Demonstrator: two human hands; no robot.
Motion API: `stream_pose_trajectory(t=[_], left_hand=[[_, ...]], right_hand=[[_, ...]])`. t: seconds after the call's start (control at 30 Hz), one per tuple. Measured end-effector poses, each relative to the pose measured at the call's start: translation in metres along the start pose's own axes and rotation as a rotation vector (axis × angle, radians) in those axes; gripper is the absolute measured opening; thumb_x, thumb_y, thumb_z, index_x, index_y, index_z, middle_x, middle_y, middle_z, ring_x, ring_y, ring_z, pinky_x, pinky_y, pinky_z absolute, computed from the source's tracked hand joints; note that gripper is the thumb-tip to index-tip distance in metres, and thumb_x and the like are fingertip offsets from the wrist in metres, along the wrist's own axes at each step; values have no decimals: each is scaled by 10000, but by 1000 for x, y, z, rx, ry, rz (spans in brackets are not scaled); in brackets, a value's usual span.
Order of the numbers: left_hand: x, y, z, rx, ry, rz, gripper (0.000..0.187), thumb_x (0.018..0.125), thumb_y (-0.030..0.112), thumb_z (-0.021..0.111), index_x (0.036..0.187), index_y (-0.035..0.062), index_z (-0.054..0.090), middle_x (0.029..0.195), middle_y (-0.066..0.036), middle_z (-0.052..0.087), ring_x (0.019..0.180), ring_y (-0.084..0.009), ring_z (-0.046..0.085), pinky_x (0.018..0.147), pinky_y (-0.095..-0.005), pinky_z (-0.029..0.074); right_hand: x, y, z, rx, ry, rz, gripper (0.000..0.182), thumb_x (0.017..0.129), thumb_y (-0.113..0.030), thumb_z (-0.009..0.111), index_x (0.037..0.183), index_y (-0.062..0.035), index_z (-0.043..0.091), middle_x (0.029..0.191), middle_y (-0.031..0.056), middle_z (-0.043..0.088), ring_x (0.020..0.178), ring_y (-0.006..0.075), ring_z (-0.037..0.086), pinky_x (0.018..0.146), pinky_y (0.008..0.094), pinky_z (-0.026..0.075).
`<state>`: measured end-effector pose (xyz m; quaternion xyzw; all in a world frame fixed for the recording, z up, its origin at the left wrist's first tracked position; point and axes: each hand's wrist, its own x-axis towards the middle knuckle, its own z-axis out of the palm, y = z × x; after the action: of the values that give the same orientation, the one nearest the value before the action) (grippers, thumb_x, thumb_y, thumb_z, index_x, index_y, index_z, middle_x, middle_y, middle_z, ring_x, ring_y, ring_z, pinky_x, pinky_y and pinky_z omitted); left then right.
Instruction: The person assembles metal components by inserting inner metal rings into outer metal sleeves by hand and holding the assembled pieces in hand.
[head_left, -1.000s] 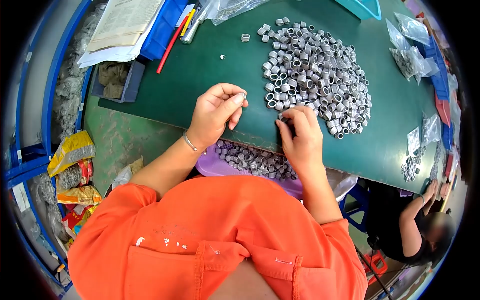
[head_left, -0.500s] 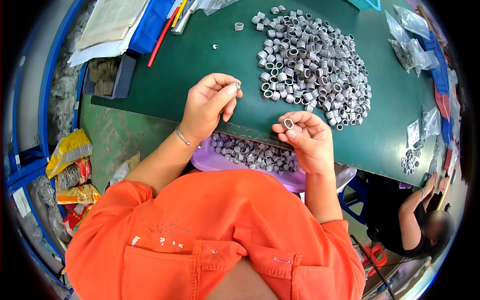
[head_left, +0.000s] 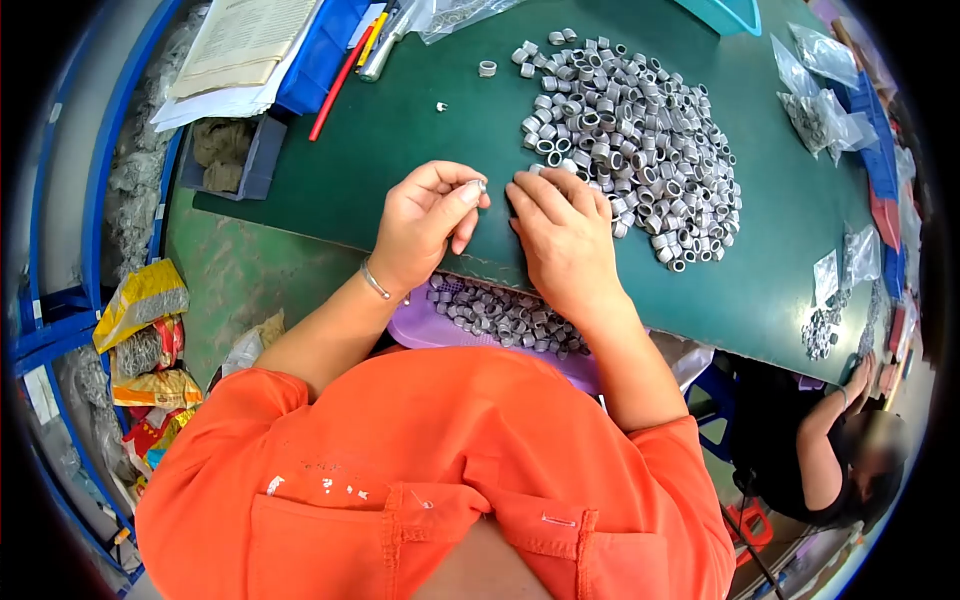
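My left hand (head_left: pixel 430 215) is closed in a pinch above the green table, holding a small silvery metal piece (head_left: pixel 483 186) between thumb and forefinger. The fingers cover most of that piece, so its exact kind does not show. Palm down, my right hand (head_left: pixel 565 235) reaches over the left edge of a pile of grey oval metal rings (head_left: pixel 650 150). Its fingers are stretched out, with the tips next to the nearest rings. Whatever lies beneath the palm is hidden. One separate ring (head_left: pixel 487 69) and a tiny white bit (head_left: pixel 441 106) lie left of the pile.
Below the table edge a purple basket (head_left: pixel 410 325) contains many rings. At the left are a grey bin (head_left: pixel 265 160) with a cloth, a blue tray (head_left: pixel 320 60), papers and pens. Plastic bags (head_left: pixel 830 120) lie right; another person (head_left: pixel 820 450) sits at lower right.
My right hand has moved up and left to the pile and turned palm down; the ring it held is out of sight. My left hand keeps its pinch, barely shifted.
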<state>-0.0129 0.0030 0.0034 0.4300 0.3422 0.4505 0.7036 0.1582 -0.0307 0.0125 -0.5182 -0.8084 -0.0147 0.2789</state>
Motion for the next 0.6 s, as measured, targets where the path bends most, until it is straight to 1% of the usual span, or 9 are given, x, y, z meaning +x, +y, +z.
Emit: stream_pose_trajectory(t=[0.07,0.13,0.2,0.27,0.3,0.33,0.4,0.5,0.6], left_hand=[[-2,-1,0,2,5,-15,129,869,72,495,952,-19,532,818,-92,567,540,-63,465,413,-172,375],[0,-1,1,-19,9,-10,131,869,71,493,954,-21,530,817,-93,567,539,-62,464,414,-171,375],[2,0,3,-20,3,-27,131,869,71,490,953,-22,529,817,-92,567,542,-61,464,418,-171,377],[2,1,3,6,0,-37,133,869,74,489,952,-22,530,819,-92,568,545,-60,463,422,-170,378],[2,1,2,34,-4,-30,135,869,78,491,951,-22,532,823,-90,569,548,-60,464,425,-169,378],[2,1,2,31,-1,-32,135,869,78,491,951,-22,532,823,-90,569,548,-60,464,425,-169,378],[2,-1,1,7,-8,-19,140,868,79,492,955,-22,532,826,-90,569,550,-62,467,423,-168,377],[2,-1,0,13,-16,-15,145,869,81,492,962,-22,533,828,-91,568,552,-62,469,421,-167,376],[2,0,2,-1,-2,-15,138,862,78,507,949,-24,537,815,-89,569,535,-65,468,420,-175,373]], right_hand=[[-12,-1,-5,13,-32,18,315,676,-34,559,990,-29,581,1046,45,549,972,212,510,777,335,389],[-25,2,-8,149,-72,30,313,678,-29,562,990,-26,578,1046,41,548,991,211,499,779,347,390],[-34,3,-16,172,-90,44,315,675,-9,586,989,-24,578,1043,55,547,989,238,497,792,360,392],[-38,6,-28,368,-31,64,324,672,17,602,992,-28,579,1038,89,544,965,271,504,805,368,395],[-44,12,-31,360,90,105,312,677,32,612,981,-38,589,1022,119,538,939,294,504,820,375,395],[-50,18,-29,281,218,189,259,692,42,593,939,-38,598,937,116,549,863,280,512,768,358,407],[-57,26,-30,114,296,404,196,695,18,622,883,-36,604,844,96,548,763,264,508,686,336,408],[-53,30,-26,68,254,363,153,685,-11,658,823,-37,596,789,78,548,699,251,498,624,331,394],[-52,27,-30,32,201,353,157,671,-39,685,792,-44,586,792,70,553,699,250,498,623,336,395]])
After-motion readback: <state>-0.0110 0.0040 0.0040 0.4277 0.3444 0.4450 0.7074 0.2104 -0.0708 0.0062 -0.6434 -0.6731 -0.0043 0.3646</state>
